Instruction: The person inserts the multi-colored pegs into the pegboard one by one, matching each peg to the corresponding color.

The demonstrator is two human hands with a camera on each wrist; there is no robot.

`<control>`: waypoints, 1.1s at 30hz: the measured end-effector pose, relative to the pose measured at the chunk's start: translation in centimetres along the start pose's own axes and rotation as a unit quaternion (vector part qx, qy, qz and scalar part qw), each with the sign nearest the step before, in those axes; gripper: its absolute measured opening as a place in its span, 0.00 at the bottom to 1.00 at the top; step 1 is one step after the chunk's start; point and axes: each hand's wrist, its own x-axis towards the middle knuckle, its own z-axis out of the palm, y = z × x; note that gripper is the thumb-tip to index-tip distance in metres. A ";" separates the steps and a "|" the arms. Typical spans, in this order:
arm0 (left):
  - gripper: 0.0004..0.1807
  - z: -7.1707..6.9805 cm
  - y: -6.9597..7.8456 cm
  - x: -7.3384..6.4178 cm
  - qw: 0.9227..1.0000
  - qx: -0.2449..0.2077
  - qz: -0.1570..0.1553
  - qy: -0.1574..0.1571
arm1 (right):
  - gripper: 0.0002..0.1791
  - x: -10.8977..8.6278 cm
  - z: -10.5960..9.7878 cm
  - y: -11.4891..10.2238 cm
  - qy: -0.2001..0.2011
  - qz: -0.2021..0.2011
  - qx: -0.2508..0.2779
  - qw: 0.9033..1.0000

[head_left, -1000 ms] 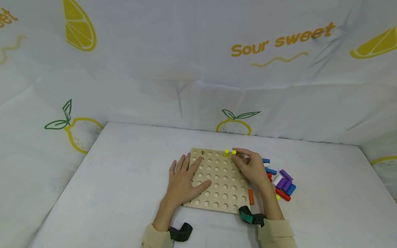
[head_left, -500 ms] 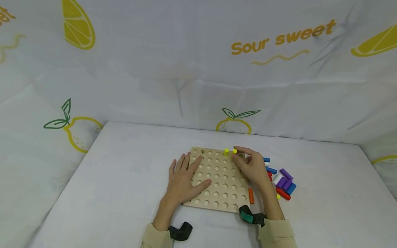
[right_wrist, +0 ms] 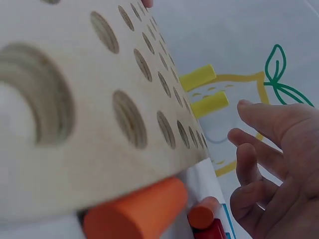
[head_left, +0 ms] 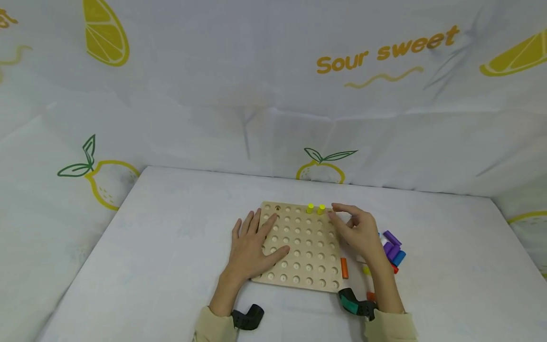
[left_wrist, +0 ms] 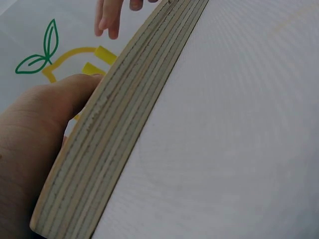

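Note:
A square wooden board (head_left: pixel 302 260) with rows of round holes lies in the middle of the table. Two yellow pegs (head_left: pixel 310 208) stand upright side by side in its far row, toward the right. Across the board's left part rests my left hand (head_left: pixel 249 249), fingers spread; the left wrist view shows its thumb (left_wrist: pixel 75 94) over the layered board edge (left_wrist: pixel 114 119). My right hand (head_left: pixel 359 232) hovers by the far right corner, thumb and forefinger apart with nothing between them. In the right wrist view its fingertips are clear of the nearer yellow peg (right_wrist: pixel 212 103).
An orange peg (head_left: pixel 344 268) lies along the board's right edge. Farther right, a loose pile of purple, blue, white and red pegs (head_left: pixel 393 249) is partly hidden by the right forearm. A white cloth backdrop (head_left: pixel 192 133) with lemon prints rises behind the table.
My right hand has let go of the second yellow peg, which now stands in the board, and has drawn back to the right. The left hand has stayed in place.

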 end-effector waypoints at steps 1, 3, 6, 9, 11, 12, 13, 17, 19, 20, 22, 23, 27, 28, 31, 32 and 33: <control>0.47 0.0 0.0 0.0 1.000 0.000 0.000 0.000 | 0.20 -0.2 -0.1 0.0 -0.001 -0.001 0.000 1.000; 0.47 0.0 0.0 0.0 1.000 -0.002 -0.001 0.000 | 0.19 -0.8 -0.4 0.0 -0.004 0.001 -0.004 1.000; 0.47 0.1 -0.1 0.0 1.000 -0.002 -0.001 0.000 | 0.18 -1.6 -0.9 0.0 -0.004 -0.010 -0.021 1.000; 0.47 0.1 -0.1 0.0 1.000 -0.001 -0.001 0.000 | 0.16 -2.5 -1.5 0.1 -0.002 -0.023 -0.042 0.999; 0.47 0.1 -0.1 0.1 1.000 0.000 -0.001 0.000 | 0.15 -3.0 -1.9 0.2 -0.003 -0.028 -0.052 0.998; 0.47 0.1 -0.1 0.1 1.000 0.000 -0.001 0.000 | 0.15 -3.3 -2.1 0.1 -0.004 -0.029 -0.055 0.998; 0.48 0.1 -0.1 0.1 1.000 0.000 -0.001 0.000 | 0.15 -3.5 -2.4 0.1 -0.008 -0.027 -0.057 0.998; 0.48 0.2 -0.1 0.1 1.000 0.000 0.000 -0.002 | 0.13 -4.3 -3.2 0.1 -0.019 -0.041 -0.053 0.998; 0.48 0.1 -0.1 0.1 1.000 0.000 0.000 -0.002 | 0.11 -4.7 -3.6 0.2 -0.027 -0.053 -0.050 0.997; 0.47 0.1 -0.1 0.1 1.000 -0.001 0.000 -0.002 | 0.10 -4.8 -3.8 0.3 -0.033 -0.056 -0.049 0.997; 0.48 0.1 -0.1 0.1 1.000 -0.001 0.001 -0.001 | 0.08 -5.1 -4.3 0.6 -0.048 -0.054 -0.051 0.996; 0.48 0.1 -0.1 0.1 1.000 -0.001 0.001 -0.001 | 0.08 -5.2 -4.5 0.7 -0.058 -0.051 -0.054 0.996; 0.48 0.1 -0.1 0.1 1.000 0.000 0.001 -0.001 | 0.11 -5.6 -5.7 1.1 -0.111 -0.006 -0.055 0.992; 0.47 0.1 -0.1 0.1 1.000 0.000 0.001 -0.001 | 0.11 -5.7 -6.0 1.2 -0.124 0.003 -0.054 0.991; 0.48 0.1 -0.2 0.1 1.000 0.002 0.001 -0.001 | 0.12 -6.0 -6.7 1.7 -0.156 0.019 -0.049 0.986; 0.47 0.1 -0.2 0.1 1.000 0.003 0.001 -0.001 | 0.12 -6.1 -6.9 1.9 -0.161 0.018 -0.049 0.986; 0.48 0.1 -0.2 0.1 1.000 0.004 0.001 -0.001 | 0.11 -6.1 -7.0 2.0 -0.165 0.019 -0.049 0.985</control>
